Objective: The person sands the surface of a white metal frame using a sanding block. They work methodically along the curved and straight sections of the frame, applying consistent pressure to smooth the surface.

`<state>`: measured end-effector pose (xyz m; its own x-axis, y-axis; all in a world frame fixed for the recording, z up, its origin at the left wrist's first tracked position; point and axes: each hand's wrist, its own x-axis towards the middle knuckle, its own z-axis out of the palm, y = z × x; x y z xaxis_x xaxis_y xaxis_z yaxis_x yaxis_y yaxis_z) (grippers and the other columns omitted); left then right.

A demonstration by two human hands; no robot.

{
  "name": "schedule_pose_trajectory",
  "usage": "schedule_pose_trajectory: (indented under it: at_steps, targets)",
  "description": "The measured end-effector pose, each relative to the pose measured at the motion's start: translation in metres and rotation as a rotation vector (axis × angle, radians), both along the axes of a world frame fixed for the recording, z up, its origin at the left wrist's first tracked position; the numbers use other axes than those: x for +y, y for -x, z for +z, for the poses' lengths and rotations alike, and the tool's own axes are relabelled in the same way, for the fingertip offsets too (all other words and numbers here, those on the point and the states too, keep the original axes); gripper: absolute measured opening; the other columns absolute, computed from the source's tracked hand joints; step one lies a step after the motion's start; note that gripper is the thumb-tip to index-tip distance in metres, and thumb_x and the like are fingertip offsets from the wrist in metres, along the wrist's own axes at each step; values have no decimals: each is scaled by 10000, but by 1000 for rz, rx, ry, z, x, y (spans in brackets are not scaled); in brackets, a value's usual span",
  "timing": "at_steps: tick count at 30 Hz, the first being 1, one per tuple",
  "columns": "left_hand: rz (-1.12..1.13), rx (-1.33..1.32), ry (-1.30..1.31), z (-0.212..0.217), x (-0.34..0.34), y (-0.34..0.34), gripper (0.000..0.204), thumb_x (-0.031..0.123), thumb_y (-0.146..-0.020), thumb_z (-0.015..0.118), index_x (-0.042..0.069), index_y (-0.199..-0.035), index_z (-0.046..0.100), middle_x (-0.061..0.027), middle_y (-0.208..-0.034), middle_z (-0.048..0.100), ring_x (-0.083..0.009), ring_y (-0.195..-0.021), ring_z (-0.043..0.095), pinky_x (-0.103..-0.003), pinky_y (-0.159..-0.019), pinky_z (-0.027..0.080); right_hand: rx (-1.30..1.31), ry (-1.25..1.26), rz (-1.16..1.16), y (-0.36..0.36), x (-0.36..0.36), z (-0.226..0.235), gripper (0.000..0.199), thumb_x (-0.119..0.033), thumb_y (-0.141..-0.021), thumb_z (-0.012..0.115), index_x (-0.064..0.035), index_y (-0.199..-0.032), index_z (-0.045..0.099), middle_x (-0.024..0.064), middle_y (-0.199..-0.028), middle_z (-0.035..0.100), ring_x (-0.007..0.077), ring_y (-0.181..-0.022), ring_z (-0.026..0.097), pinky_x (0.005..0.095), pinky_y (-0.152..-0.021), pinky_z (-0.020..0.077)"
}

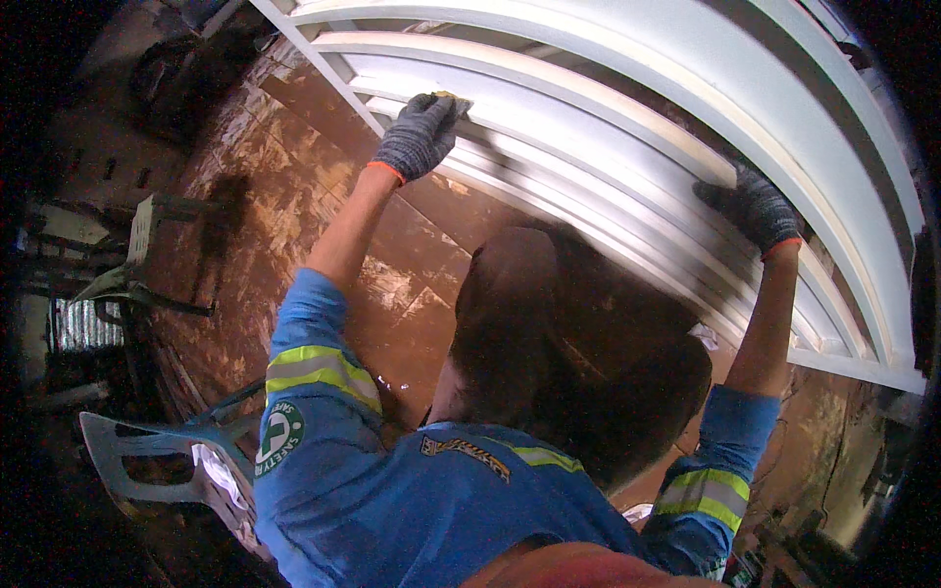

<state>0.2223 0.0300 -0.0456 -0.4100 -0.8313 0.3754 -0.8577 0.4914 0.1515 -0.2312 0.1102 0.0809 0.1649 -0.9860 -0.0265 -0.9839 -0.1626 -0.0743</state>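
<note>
Brown floor point(417, 235); left grip point(421, 135) pinches pad point(458, 101) against white frame point(578, 142); right grip point(753, 206) clasps slat point(627, 114)

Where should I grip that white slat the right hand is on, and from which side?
Probably around the bare stretch of the white slat left of the right hand, coming from the near side: it's slim, and the gap beyond seems to leave finger room.

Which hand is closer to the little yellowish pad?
The left one. The left hand is holding the pad at the white slatted frame. The right hand is far off to the right, at the same frame's slats.
</note>
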Motion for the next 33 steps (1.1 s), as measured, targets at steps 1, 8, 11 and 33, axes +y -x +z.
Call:
schedule_pose_trajectory:
  at_steps: [1, 8, 11, 33]
  targets:
    - [-1, 71, -34, -3, -5, -5, 473, 197, -766, 654, 63, -1205, 539, -162, -1162, 592, -331, -1115, 525, -393, -974, 413, 27, 61, 15, 0, 0, -5, 654, -541, -778, 639, -77, -1232, 557, 192, -1205, 580, 341, -1119, 542, 400, -1000, 398]
    - [272, -153, 90, -5, -32, -81, 454, 312, -743, 680, 194, -1176, 605, -47, -1030, 680, -237, -1005, 601, -400, -1013, 343, 28, -95, -62, -9, -3, 8, 710, -551, -759, 659, -80, -1274, 522, 189, -1267, 540, 333, -1165, 515, 391, -1030, 373]
    - [509, -142, 45, -5, -54, -117, 483, 323, -736, 683, 204, -1195, 589, -146, -1193, 584, -368, -1100, 547, -435, -992, 398, 40, -35, -35, -13, 1, 6, 723, -551, -753, 667, -85, -1284, 511, 186, -1269, 539, 329, -1161, 521, 383, -1027, 380]
    - [410, -514, 265, -41, -33, -42, 482, 124, -795, 492, 174, -1274, 516, -104, -1259, 560, -304, -1103, 573, -440, -826, 503, 25, -97, -79, 0, -2, -3, 655, -536, -798, 611, -98, -1276, 517, 188, -1265, 543, 361, -1164, 510, 418, -1009, 389]
